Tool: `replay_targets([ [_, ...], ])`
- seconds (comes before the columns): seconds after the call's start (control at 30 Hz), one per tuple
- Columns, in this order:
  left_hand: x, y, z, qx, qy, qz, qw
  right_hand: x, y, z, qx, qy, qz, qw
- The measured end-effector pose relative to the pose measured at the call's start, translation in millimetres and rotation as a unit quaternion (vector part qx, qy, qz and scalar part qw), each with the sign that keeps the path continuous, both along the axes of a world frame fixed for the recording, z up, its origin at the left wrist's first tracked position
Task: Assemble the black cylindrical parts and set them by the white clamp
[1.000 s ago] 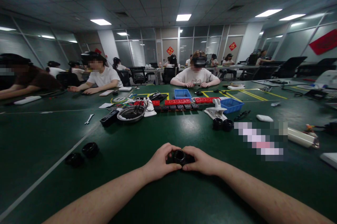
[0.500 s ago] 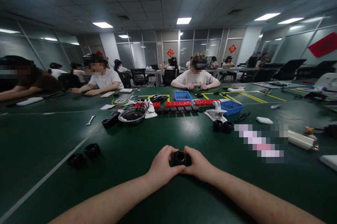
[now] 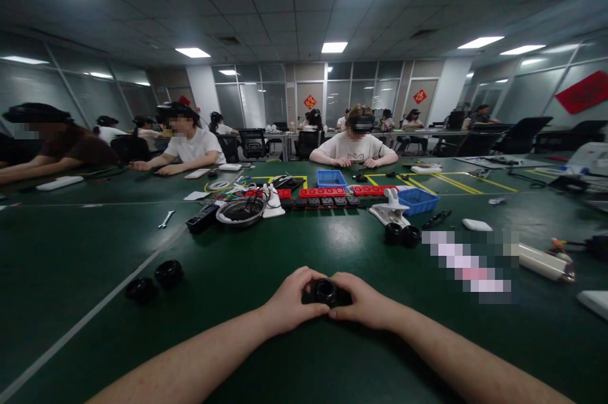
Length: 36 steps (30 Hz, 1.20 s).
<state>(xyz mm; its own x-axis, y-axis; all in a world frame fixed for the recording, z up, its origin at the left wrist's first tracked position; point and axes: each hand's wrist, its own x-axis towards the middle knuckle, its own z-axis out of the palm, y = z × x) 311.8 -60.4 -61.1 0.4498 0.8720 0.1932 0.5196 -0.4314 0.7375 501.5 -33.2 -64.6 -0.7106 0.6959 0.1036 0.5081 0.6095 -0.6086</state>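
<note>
Both of my hands curve around a shiny black round part [image 3: 325, 290] with a hole through its top, low over the green table [image 3: 266, 252]. My left hand [image 3: 295, 301] is closed on its left side and my right hand [image 3: 360, 301] on its right; the thumbs nearly meet at the near side. Fingers hide much of the part's lower body, so I cannot tell whether it touches the table. Two black ringed parts [image 3: 169, 273] of similar look stand side by side at the left. Another black pair [image 3: 393, 233] stands ahead to the right.
Farther ahead are a round metal dish [image 3: 240, 213], white clamp stands [image 3: 389, 209], red power strips [image 3: 323, 192] and blue bins [image 3: 418, 201]. A wrench [image 3: 166, 220] lies left, a cream cylinder [image 3: 541, 261] right. Co-workers [image 3: 354, 147] sit across the table and at the left.
The whole view has shifted slightly downward in the picture. My two hands stay around the black part, with only a small shift of the fingers.
</note>
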Motion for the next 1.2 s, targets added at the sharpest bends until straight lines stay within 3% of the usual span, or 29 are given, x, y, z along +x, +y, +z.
replay_targets([
  [0.1, -1, 1, 0.5, -0.006, -0.005, -0.012, 1.0, 4, 3, 3.4, -0.033, 0.015, 0.023, 0.999],
  [0.7, 0, 2, -1.6, 0.009, 0.008, -0.004, 1.0, 2, 4, 1.9, -0.055, 0.039, 0.022, 0.997],
  [0.9, 0, 1, -1.2, 0.003, 0.009, -0.009, 1.0, 1, 4, 2.3, -0.077, 0.043, 0.007, 0.996],
  [1.07, 2, 0, 1.4, -0.003, 0.012, 0.004, 1.0, 1, 5, -0.6, -0.137, 0.063, -0.016, 0.988],
  [1.2, 5, -4, 3.4, -0.008, 0.022, 0.027, 0.999, -1, 5, -7.0, -0.119, 0.048, -0.058, 0.99],
])
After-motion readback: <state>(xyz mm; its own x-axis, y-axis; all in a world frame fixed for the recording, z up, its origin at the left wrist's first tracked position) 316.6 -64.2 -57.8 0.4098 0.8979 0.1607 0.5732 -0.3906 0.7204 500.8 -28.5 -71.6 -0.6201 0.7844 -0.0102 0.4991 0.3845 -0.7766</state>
